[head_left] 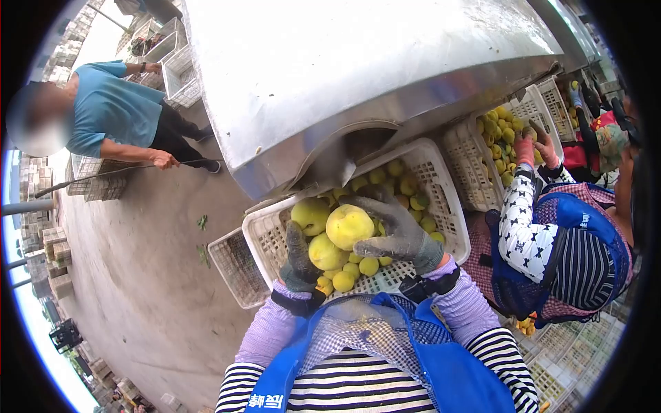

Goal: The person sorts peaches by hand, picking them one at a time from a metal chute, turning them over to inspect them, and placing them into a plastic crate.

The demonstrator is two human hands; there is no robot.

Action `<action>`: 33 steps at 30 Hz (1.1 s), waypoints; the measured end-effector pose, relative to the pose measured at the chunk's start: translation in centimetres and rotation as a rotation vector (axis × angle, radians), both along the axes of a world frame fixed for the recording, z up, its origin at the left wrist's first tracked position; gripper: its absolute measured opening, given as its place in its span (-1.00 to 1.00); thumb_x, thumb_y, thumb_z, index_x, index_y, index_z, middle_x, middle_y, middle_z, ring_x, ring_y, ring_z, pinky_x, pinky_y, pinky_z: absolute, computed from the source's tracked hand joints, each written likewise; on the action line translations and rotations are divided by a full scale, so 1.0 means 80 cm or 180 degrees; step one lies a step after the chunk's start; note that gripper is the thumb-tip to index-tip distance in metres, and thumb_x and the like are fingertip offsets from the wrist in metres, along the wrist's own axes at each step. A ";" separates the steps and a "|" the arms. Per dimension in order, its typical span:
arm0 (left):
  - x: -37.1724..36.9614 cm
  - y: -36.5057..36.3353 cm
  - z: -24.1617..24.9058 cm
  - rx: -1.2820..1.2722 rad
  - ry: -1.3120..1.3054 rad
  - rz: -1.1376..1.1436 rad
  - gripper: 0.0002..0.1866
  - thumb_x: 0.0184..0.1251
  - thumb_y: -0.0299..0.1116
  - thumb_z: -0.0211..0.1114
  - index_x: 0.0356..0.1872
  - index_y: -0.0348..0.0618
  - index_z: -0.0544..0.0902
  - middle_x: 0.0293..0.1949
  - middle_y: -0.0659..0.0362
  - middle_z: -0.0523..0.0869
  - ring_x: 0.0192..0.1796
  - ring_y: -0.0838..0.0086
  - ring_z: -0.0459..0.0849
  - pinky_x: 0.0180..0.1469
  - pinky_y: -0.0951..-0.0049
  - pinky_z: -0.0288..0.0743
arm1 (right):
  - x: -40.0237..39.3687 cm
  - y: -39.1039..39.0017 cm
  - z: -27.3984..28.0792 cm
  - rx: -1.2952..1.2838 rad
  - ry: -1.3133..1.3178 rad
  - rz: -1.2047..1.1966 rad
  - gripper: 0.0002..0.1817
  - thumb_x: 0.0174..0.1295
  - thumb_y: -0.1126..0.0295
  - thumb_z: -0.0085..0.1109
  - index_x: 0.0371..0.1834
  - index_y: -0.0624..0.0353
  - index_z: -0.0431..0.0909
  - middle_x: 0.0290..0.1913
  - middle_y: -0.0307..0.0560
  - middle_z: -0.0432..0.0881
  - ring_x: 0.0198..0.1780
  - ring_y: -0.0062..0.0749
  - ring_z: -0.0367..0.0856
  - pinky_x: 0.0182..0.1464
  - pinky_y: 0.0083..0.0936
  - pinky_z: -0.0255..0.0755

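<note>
My gloved right hand (403, 234) curves around a large yellow peach (350, 227), fingers at its upper side and thumb below. My gloved left hand (300, 260) is closed against two more big yellow-green peaches, an upper peach (310, 215) and a lower peach (328, 252); its fingers are partly hidden by them. Both hands are over a white plastic crate (456, 219), and smaller-looking peaches (344, 281) lie in it beneath them. Just beyond the crate, a metal chute opening (344, 155) faces it.
A large metal machine housing (372, 62) stands ahead. Another crate (241, 268) sits lower left. At right a co-worker (551, 241) handles peaches in a crate (468, 158). A person in a blue shirt (113, 107) holds a rod at upper left. Leaves (202, 222) lie on the concrete floor (138, 268).
</note>
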State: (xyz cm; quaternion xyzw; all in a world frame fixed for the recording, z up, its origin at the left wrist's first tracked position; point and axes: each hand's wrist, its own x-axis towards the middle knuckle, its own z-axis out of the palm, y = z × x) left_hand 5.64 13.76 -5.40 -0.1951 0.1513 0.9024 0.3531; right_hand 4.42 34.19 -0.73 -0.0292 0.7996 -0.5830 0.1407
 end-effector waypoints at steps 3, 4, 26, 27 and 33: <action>-0.001 0.012 0.026 -0.0359 0.0141 -0.0027 -0.02 0.29 0.45 0.10 0.48 -0.14 0.21 0.42 -0.13 0.33 0.42 0.09 0.41 0.45 0.11 0.36 | 0.009 0.009 0.001 -0.0093 -0.0047 -0.0253 -0.29 0.10 0.21 0.47 0.33 0.24 0.48 0.21 0.11 0.47 0.19 -0.15 0.52 0.22 -0.34 0.46; -0.002 0.014 0.024 -0.0454 0.0236 -0.0005 -0.01 0.29 0.45 0.11 0.48 -0.16 0.21 0.42 -0.13 0.33 0.42 0.08 0.41 0.44 0.12 0.36 | 0.012 0.011 0.002 -0.0136 -0.0089 -0.0475 -0.33 0.12 0.24 0.46 0.32 0.21 0.50 0.22 0.10 0.47 0.17 -0.15 0.54 0.18 -0.35 0.50; -0.007 0.040 0.031 -0.1457 0.0896 -0.0105 -0.23 0.47 0.27 0.05 0.37 -0.23 0.36 0.26 0.02 0.53 0.25 0.30 0.58 0.25 0.32 0.55 | -0.042 0.009 -0.078 0.2677 0.1503 -0.0759 -0.15 -0.10 -0.06 0.46 0.26 0.15 0.45 0.17 0.19 0.49 0.07 0.09 0.56 0.07 -0.04 0.48; -0.012 0.048 0.032 -0.1385 0.0709 -0.0118 -0.24 0.47 0.26 0.06 0.36 -0.24 0.37 0.23 0.03 0.56 0.22 0.31 0.60 0.22 0.33 0.57 | -0.048 0.015 -0.080 0.2762 0.1439 -0.0729 -0.17 -0.11 -0.08 0.45 0.23 0.13 0.46 0.14 0.18 0.51 0.04 0.07 0.57 0.03 -0.04 0.48; -0.031 0.064 0.021 -0.1231 0.0450 -0.0119 -0.25 0.40 0.20 0.21 0.32 -0.26 0.41 0.18 0.00 0.59 0.16 0.29 0.64 0.17 0.32 0.61 | -0.084 0.037 -0.076 0.2873 0.1140 -0.0672 -0.34 -0.11 -0.11 0.43 -0.03 0.10 0.59 -0.13 0.06 0.63 -0.09 0.00 0.62 -0.07 -0.06 0.48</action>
